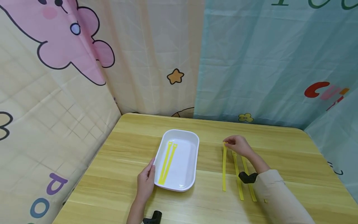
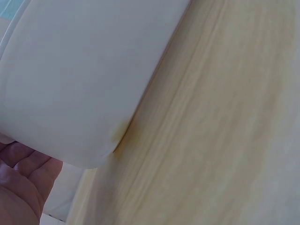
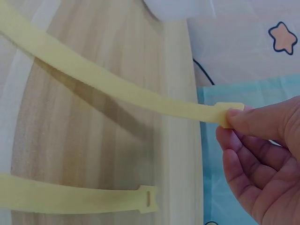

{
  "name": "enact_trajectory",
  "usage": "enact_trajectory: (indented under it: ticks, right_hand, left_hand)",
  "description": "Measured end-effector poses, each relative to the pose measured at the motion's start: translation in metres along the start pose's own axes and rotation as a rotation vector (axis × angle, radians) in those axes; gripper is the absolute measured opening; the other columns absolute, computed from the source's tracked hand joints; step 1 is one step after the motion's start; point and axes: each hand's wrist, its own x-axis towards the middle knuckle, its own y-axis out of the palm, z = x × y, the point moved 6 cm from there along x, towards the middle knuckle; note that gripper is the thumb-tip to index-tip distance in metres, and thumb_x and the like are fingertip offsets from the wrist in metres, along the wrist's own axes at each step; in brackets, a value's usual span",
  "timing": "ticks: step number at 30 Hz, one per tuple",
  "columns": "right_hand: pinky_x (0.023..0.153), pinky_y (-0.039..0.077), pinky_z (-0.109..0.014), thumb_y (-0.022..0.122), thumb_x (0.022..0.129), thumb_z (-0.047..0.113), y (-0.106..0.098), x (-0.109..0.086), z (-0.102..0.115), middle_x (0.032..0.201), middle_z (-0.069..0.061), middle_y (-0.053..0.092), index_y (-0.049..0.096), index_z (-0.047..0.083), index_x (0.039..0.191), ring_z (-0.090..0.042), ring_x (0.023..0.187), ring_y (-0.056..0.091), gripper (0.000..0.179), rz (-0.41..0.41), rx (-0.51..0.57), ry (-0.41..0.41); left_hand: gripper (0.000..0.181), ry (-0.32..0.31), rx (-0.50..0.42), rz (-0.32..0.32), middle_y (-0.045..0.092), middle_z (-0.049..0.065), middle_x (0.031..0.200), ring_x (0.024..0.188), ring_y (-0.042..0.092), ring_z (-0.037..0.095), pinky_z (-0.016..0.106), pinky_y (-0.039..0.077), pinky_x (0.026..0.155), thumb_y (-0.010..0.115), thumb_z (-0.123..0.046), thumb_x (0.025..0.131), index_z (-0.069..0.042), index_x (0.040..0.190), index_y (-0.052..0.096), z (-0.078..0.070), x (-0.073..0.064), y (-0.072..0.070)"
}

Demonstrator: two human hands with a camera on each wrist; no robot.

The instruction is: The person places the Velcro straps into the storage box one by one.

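The left hand [image 1: 146, 182] holds a white rectangular tray [image 1: 183, 168] at the near part of its left side, thumb by the rim and fingers against the outer wall; the left wrist view hides the fingertips. The tray stands on a wood-grain table [image 1: 209, 202]. Inside, along its left half, lie two yellow slotted straps [image 1: 171, 158], side by side, heads toward the far end and tails close together at the near end.

Well to the right of the tray, the right hand [image 1: 239, 146] pinches the head of another strap, the raised strap [image 1: 224, 169], between thumb and forefinger, the other fingers curled in below. The right wrist view shows that head held above the tabletop, with a shadow under the strap; whether its tail touches the wood cannot be told.

Just right of it, two loose straps [image 1: 238, 177] lie on the table, the farther one partly covered by the right wrist's black camera [image 1: 248, 177]. A small yellow piece [image 1: 265, 201] shows beside the beige sleeve [image 1: 282, 199]. Behind the table hang a beige curtain [image 1: 156, 46] and a teal curtain [image 1: 237, 62].
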Motion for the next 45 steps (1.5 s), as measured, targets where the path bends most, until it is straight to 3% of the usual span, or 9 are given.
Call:
enact_trajectory:
  ticks: [4,11,14,20,27,30,36,43,45]
  right_hand:
    - [0.068,0.052,-0.035,0.06,0.087,0.002,-0.004,0.0,0.006,0.092,-0.015,0.065,0.065,-0.008,0.102,-0.027,0.082,0.06,0.019,-0.006,-0.009,-0.009]
    - [0.069,0.052,-0.037,0.059,0.088,0.002,-0.01,-0.002,0.015,0.093,-0.015,0.065,0.065,-0.008,0.103,-0.027,0.083,0.061,0.018,-0.004,-0.019,-0.048]
    - [0.07,0.052,-0.037,0.06,0.088,0.003,-0.014,-0.004,0.019,0.093,-0.014,0.065,0.065,-0.007,0.102,-0.027,0.083,0.061,0.018,-0.013,-0.018,-0.064]
    - [0.071,0.052,-0.037,0.061,0.088,0.005,-0.02,-0.007,0.027,0.092,-0.012,0.065,0.066,-0.004,0.101,-0.025,0.083,0.061,0.017,-0.034,-0.001,-0.07]
    - [0.071,0.052,-0.036,0.06,0.088,0.003,-0.025,-0.01,0.035,0.096,-0.014,0.065,0.066,-0.004,0.102,-0.026,0.084,0.061,0.017,-0.034,-0.01,-0.08]
    - [0.071,0.052,-0.035,0.059,0.088,0.002,-0.029,-0.011,0.038,0.097,-0.015,0.065,0.066,-0.004,0.104,-0.026,0.085,0.061,0.018,-0.04,-0.012,-0.094]
    - [0.071,0.051,-0.035,0.06,0.088,0.004,-0.038,-0.014,0.043,0.098,-0.015,0.065,0.066,-0.004,0.104,-0.026,0.085,0.061,0.018,-0.056,-0.008,-0.108]
    - [0.072,0.051,-0.032,0.06,0.089,0.007,-0.046,-0.019,0.045,0.1,-0.016,0.065,0.065,-0.003,0.105,-0.027,0.087,0.061,0.019,-0.075,0.015,-0.097]
    - [0.07,0.051,-0.031,0.06,0.089,0.006,-0.048,-0.021,0.048,0.1,-0.016,0.065,0.066,-0.002,0.105,-0.027,0.086,0.061,0.019,-0.08,0.008,-0.097]
  left_hand:
    - [0.033,0.018,-0.003,-0.005,0.048,0.021,0.129,0.115,0.047,0.027,0.018,0.044,0.082,0.045,0.001,0.095,0.009,0.126,0.049,0.001,0.0,-0.001]
    - [0.034,0.019,-0.043,-0.003,0.048,0.012,0.132,0.115,0.047,0.019,0.014,0.044,0.08,0.047,-0.009,0.097,-0.001,0.129,0.051,0.035,0.009,0.002]
    - [0.034,0.035,-0.041,-0.002,0.048,0.011,0.132,0.116,0.047,0.018,0.015,0.044,0.082,0.047,-0.011,0.097,-0.003,0.13,0.05,0.039,0.01,0.003]
    - [0.033,0.034,-0.019,-0.007,0.049,0.017,0.13,0.109,0.051,0.023,0.015,0.046,0.076,0.046,-0.004,0.096,0.003,0.128,0.05,0.022,0.006,0.001]
    - [0.033,-0.001,0.01,-0.01,0.049,0.021,0.128,0.1,0.053,0.029,0.028,0.05,0.075,0.045,-0.001,0.096,0.007,0.127,0.049,0.003,0.0,0.0]
    - [0.033,0.01,0.0,-0.009,0.049,0.021,0.128,0.104,0.053,0.029,0.024,0.049,0.076,0.045,-0.001,0.095,0.007,0.127,0.049,0.006,0.002,0.0]
    - [0.034,0.037,-0.03,-0.009,0.048,0.014,0.131,0.113,0.049,0.02,0.021,0.046,0.082,0.047,-0.01,0.097,-0.001,0.129,0.051,0.036,0.009,0.002]
    - [0.033,0.005,-0.001,-0.008,0.048,0.02,0.13,0.114,0.049,0.026,0.027,0.047,0.084,0.046,-0.002,0.096,0.007,0.127,0.049,0.002,0.0,0.0]
    - [0.033,0.002,0.004,-0.006,0.048,0.02,0.13,0.113,0.049,0.026,0.025,0.046,0.084,0.045,-0.002,0.096,0.007,0.127,0.049,0.002,0.001,0.0]
